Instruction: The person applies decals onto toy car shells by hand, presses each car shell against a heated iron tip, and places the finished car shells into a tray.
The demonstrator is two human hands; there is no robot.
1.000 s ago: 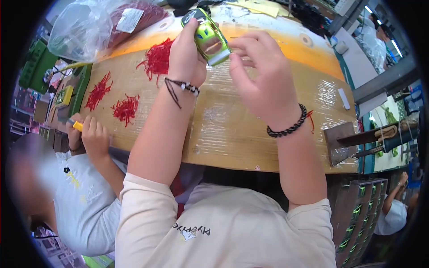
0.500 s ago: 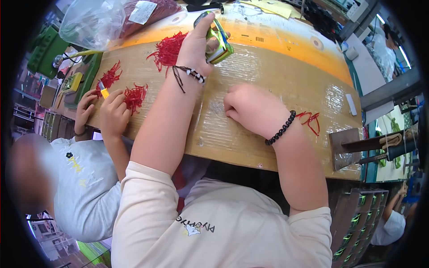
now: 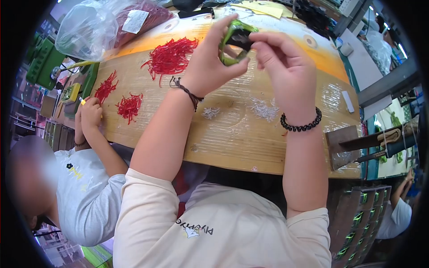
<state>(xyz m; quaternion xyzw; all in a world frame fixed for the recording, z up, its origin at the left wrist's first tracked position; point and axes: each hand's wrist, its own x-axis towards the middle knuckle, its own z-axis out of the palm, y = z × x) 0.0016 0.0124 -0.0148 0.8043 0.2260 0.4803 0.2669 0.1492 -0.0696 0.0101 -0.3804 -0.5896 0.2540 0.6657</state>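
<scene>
My left hand (image 3: pixel 216 60) is wrapped round a green and black box-like packet (image 3: pixel 237 41) with a see-through window, held above the cardboard-covered table (image 3: pixel 232 147). The fingertips of my right hand (image 3: pixel 286 60) are pinched at the packet's dark right side; whether they grip the packet or something small on it is hard to tell. A large pile of red strands (image 3: pixel 171 58) lies left of my left hand. Below the packet are a small white pile (image 3: pixel 211 113) and a larger pile of white bits (image 3: pixel 264 110).
Two smaller red piles (image 3: pixel 129 107) (image 3: pixel 106 87) lie near a co-worker's hands (image 3: pixel 90 114) at left. Clear plastic bags (image 3: pixel 85 31) stand at the back left. A metal blade tool (image 3: pixel 342 145) sits at the table's right edge, below a white strip (image 3: pixel 347 102).
My right hand has risen from the tabletop to the packet, and the packet has turned in my left hand and moved right. White piles now show. The co-worker's hands have drawn closer together.
</scene>
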